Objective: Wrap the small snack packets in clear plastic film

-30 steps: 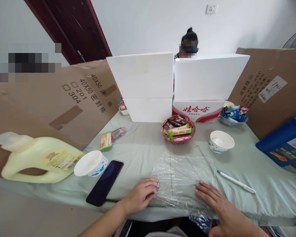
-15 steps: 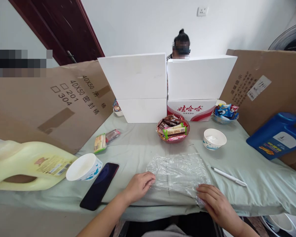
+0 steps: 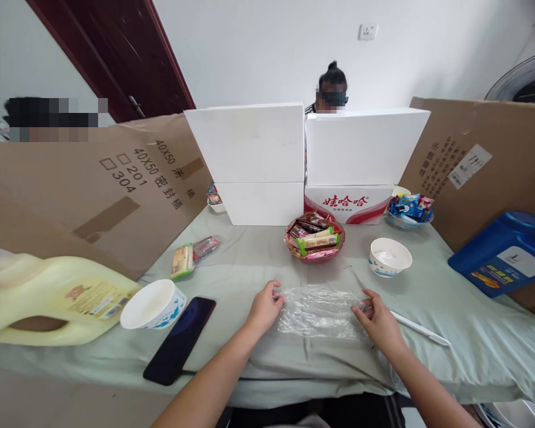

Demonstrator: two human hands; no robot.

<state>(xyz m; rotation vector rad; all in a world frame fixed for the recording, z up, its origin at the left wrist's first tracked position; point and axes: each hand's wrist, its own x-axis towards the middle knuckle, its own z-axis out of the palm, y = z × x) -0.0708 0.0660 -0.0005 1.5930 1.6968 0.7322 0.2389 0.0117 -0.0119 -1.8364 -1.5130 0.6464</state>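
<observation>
Both edges: our left hand (image 3: 267, 306) pinches the film (image 3: 318, 312) at one side and our right hand (image 3: 378, 320) pinches it at the other, thumbs against fingers.
Film's place: it stretches, creased, between our hands over the cloth (image 3: 245, 261), on our side of the red bowl (image 3: 296, 254); whether its middle touches the cloth, we cannot tell.
Film's feel: we judge it very light, limp and slippery, likely to cling to itself and to tear under a hard pull.
Film's hold: we would choose the corners, with a light pinch and an even pull.
Red bowl: heaped with wrapped bars (image 3: 318, 242), dark brown ones behind a pale, green-ended one.
Glass bowl (image 3: 409, 224): farther right, piled with blue and red packets (image 3: 408, 206).
Right cup (image 3: 384, 269): something whitish lies inside; we cannot make out what.
Left cup (image 3: 172, 315): beside the phone (image 3: 181, 342); we see only its pale inside.
Blue bottle (image 3: 494, 255): opaque, so its contents are hidden from us.
</observation>
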